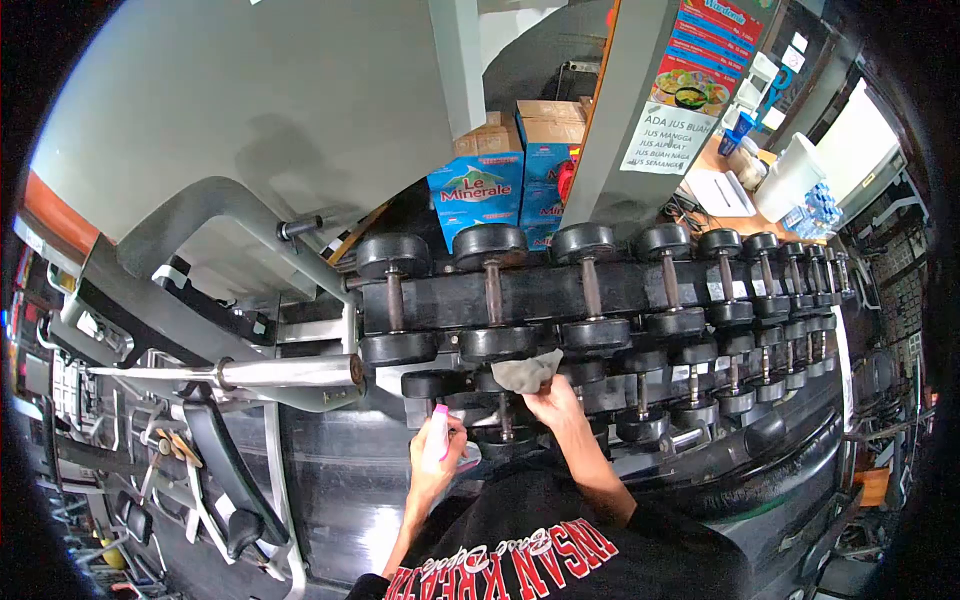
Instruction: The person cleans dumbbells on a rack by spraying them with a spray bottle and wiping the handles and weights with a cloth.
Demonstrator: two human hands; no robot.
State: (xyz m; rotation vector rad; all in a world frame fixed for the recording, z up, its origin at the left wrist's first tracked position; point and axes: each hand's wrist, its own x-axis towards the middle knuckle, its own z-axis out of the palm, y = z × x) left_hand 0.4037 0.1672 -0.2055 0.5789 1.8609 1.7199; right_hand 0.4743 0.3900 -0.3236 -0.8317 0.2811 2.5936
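My left hand (432,462) is wrapped round a spray bottle (440,435) with a white and pink head, low in front of the dumbbell rack. A crumpled grey cloth (525,374) is gripped in my right hand (553,402). The cloth overlaps the lower edge of a black upper-row dumbbell (493,290) and the top of a lower-row dumbbell (505,415). To the left, near the bottle, another lower-row dumbbell (432,384) is partly covered by my left hand.
Several more dumbbells (671,280) fill both rows to the right. A barbell sleeve (290,372) and padded bench (235,465) stand at left. Blue water cartons (476,190) are stacked behind the rack, beside a grey pillar (620,150). A desk (728,200) holds bottles and containers.
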